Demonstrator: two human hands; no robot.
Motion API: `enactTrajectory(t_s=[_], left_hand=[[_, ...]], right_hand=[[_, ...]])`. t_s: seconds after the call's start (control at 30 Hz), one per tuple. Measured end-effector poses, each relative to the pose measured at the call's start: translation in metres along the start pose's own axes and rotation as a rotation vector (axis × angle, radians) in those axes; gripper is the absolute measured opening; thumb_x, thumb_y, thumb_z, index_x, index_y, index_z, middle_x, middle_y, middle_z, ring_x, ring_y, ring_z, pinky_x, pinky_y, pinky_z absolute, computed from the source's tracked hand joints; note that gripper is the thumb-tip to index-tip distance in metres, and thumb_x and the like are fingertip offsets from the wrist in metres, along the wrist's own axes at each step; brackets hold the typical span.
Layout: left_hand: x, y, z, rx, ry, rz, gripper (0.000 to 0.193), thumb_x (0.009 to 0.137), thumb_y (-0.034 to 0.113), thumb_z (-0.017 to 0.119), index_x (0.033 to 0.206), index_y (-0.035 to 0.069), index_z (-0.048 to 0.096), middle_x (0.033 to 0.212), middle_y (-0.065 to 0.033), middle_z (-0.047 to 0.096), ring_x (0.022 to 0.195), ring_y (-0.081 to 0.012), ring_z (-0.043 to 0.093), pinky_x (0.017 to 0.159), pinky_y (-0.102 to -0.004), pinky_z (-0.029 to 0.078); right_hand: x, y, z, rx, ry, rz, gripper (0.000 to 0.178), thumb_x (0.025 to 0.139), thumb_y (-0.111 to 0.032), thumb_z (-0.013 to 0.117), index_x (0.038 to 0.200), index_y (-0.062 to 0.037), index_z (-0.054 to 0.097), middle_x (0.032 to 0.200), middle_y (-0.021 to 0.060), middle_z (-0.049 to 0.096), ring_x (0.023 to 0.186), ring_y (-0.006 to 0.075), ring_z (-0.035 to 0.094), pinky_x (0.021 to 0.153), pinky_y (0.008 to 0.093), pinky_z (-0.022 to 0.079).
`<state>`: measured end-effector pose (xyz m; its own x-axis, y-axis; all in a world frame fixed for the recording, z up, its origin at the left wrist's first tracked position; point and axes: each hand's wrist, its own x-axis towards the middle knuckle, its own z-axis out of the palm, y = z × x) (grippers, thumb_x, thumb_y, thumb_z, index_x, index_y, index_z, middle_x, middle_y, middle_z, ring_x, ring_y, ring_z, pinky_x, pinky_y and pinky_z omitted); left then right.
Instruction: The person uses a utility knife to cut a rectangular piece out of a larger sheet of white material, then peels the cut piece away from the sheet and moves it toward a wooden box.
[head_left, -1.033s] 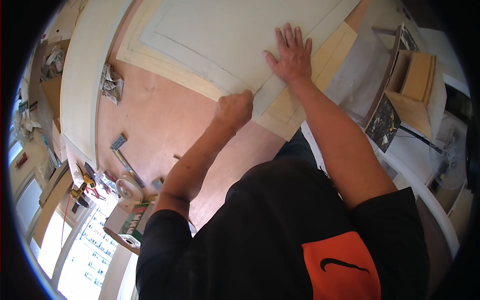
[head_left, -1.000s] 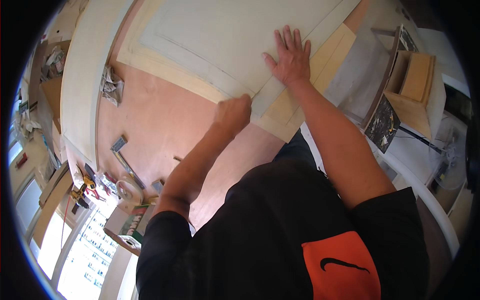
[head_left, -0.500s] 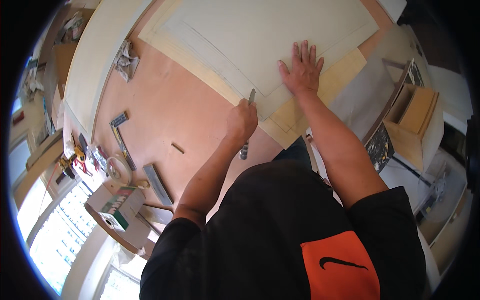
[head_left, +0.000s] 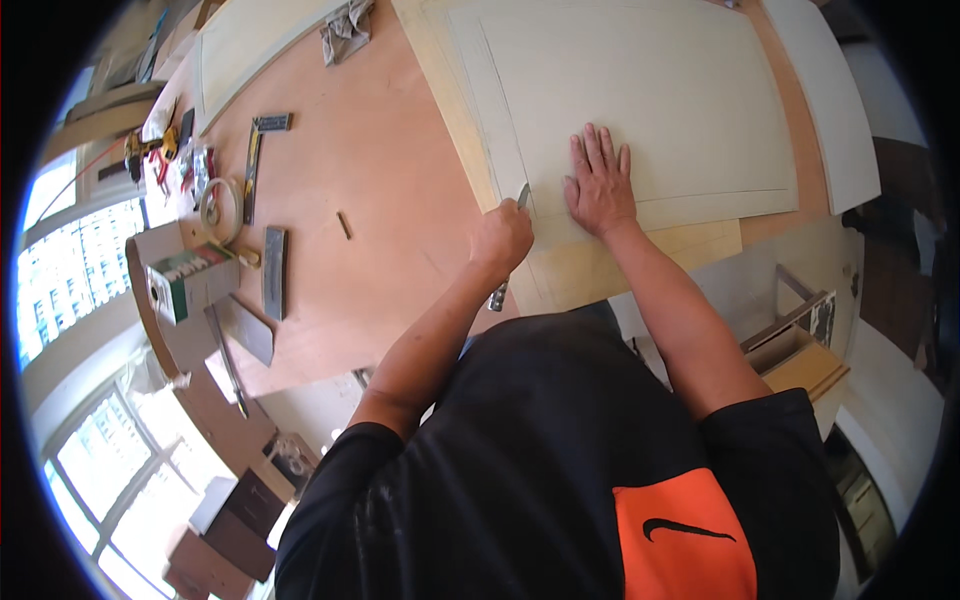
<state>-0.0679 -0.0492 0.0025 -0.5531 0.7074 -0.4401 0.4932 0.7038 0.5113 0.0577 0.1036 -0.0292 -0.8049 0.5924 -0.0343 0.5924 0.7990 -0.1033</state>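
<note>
My left hand (head_left: pixel 503 240) is closed around a utility knife (head_left: pixel 498 296). Its blade points away from me and its handle end sticks out below my fist. The blade tip is by the near left corner of a pale grey sheet (head_left: pixel 690 120) marked with thin lines along its edges. On that sheet, to the right of the knife, my right hand (head_left: pixel 602 192) lies flat with its fingers stretched out. Beneath the grey sheet a yellowish sheet (head_left: pixel 640 262) shows along the left and near sides. Whether the blade touches the sheet, I cannot tell.
On the reddish-brown tabletop (head_left: pixel 390 190) lie a try square (head_left: pixel 252 170), a dark flat block (head_left: pixel 274 272), a short stick (head_left: pixel 344 225) and a crumpled cloth (head_left: pixel 347 32). A tape roll (head_left: pixel 220 210), a drill (head_left: pixel 138 150) and a box (head_left: pixel 190 282) are at the left.
The view has swung, so the sheets and table sit turned in the picture. My left hand still grips the knife; my right hand still lies flat on the grey sheet.
</note>
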Motion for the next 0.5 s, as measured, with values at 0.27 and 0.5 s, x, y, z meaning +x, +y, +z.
enactTrajectory(t_s=[0.27, 0.5], left_hand=[[-0.022, 0.031, 0.020, 0.005, 0.105, -0.222, 0.031, 0.098, 0.028, 0.050, 0.092, -0.002, 0.059, 0.084, -0.0308, 0.067, 0.082, -0.0489, 0.065, 0.074, -0.0568, 0.050], [-0.037, 0.041, 0.038, 0.035, 0.155, -0.309, 0.029, 0.098, 0.025, 0.048, 0.089, -0.001, 0.059, 0.080, -0.0295, 0.067, 0.079, -0.0469, 0.067, 0.073, -0.0552, 0.051]], right_hand=[[0.003, 0.001, 0.001, 0.097, 0.022, -0.042, 0.067, 0.095, -0.039, 0.047, 0.154, -0.0097, 0.033, 0.164, 0.0151, 0.020, 0.151, 0.0365, 0.016, 0.119, 0.0606, 0.012], [0.005, 0.001, 0.001, 0.100, -0.003, -0.032, 0.068, 0.096, -0.040, 0.045, 0.155, -0.0107, 0.031, 0.165, 0.0138, 0.017, 0.152, 0.0352, 0.012, 0.119, 0.0615, 0.009]])
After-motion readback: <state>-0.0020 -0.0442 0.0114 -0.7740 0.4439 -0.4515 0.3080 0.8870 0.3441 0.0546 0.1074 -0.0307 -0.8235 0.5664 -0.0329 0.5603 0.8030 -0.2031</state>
